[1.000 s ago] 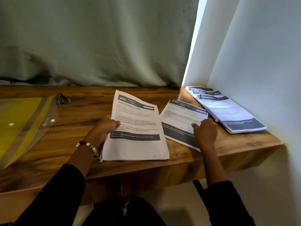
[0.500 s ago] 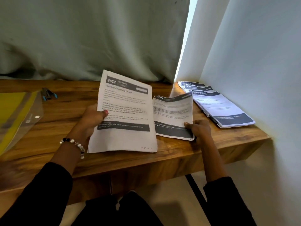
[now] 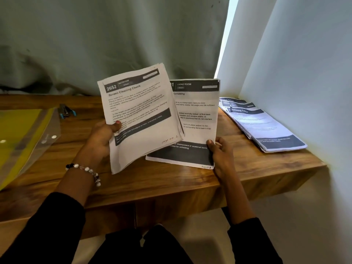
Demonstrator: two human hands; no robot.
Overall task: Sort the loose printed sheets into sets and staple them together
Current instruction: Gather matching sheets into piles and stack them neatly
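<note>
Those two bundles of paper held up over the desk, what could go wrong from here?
1. The left hand pinches the Screen Cleaning Check set by one edge only; its sheets fan apart and could slip out of order.
2. That set overlaps the Living Room set in the right hand, so pages might get mixed.
3. The stapler lies far off to the left, and both hands are full.

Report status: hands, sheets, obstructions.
Left hand grips Bedroom set. Right hand grips Living Room set. Stapler untouched, far left. Nothing blocking.
</note>
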